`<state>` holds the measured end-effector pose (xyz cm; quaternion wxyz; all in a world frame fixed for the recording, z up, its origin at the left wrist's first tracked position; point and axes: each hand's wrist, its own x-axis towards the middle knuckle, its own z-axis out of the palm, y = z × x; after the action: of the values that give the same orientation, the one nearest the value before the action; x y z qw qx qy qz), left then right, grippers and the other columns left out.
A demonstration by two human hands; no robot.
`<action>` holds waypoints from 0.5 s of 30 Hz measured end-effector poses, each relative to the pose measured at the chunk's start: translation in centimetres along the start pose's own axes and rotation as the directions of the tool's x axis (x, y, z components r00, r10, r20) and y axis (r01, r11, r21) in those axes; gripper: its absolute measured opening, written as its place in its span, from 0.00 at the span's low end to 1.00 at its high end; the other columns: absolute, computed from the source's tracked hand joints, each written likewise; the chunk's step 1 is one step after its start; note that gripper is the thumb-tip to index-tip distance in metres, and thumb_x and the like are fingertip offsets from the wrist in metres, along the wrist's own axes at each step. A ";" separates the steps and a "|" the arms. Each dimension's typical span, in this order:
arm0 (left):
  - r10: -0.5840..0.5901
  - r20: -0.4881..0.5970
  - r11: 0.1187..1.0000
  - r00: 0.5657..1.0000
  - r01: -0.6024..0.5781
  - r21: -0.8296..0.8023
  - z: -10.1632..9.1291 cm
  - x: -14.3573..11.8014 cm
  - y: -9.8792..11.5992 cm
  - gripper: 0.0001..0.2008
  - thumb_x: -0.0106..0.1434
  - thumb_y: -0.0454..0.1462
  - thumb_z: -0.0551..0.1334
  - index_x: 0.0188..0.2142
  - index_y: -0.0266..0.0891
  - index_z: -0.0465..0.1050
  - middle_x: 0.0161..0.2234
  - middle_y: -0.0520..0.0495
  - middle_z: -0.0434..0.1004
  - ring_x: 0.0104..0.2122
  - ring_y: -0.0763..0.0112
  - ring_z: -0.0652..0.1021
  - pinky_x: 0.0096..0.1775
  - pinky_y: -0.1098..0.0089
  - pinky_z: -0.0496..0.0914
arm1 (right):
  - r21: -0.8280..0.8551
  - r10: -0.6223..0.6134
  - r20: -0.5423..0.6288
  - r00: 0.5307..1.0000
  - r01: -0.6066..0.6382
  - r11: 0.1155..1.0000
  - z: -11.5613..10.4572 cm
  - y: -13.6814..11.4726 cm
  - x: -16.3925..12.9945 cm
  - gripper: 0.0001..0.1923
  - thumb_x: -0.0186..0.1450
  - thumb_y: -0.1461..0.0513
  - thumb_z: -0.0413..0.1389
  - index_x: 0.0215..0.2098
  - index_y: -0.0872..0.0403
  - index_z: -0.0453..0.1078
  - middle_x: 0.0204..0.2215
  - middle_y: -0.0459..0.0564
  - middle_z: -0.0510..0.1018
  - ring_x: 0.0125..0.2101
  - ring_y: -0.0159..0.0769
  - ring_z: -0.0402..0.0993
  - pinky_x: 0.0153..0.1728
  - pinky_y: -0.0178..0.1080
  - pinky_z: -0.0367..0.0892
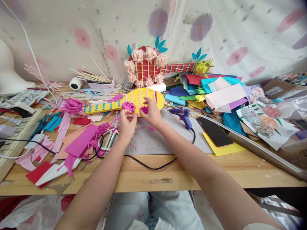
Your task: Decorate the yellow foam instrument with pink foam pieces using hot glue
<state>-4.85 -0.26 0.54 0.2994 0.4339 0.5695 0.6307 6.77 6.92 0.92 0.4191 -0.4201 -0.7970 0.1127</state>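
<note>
Yellow foam guitar (pixel 134 99), flat on desk (pixel 168 174). Left hand (pixel 126 123) at its lower edge, fingers pinched on a magenta rose (pixel 128 106) on the body. Right hand (pixel 151 113) beside it, pinching a magenta scrap (pixel 144 109). Scissors (pixel 109 139) left of the guitar's body; blue glue gun (pixel 182 115) right.
</note>
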 end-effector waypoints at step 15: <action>-0.034 0.031 0.977 0.999 0.027 0.212 1.9 1.2 -1.2 0.12 0.54 0.35 0.61 0.36 0.42 0.59 0.25 0.55 0.70 0.21 0.74 0.74 0.23 0.74 0.65 | 0.204 0.101 -0.008 0.995 -0.097 0.974 -0.2 1.3 -0.4 0.22 0.56 0.63 0.54 0.50 0.52 0.59 0.38 0.51 0.72 0.42 0.39 0.69 0.47 0.45 0.65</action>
<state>-3.83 1.82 -0.43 0.2708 0.4653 0.6348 0.5542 7.76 7.38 0.10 0.4608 -0.4155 -0.7555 0.2105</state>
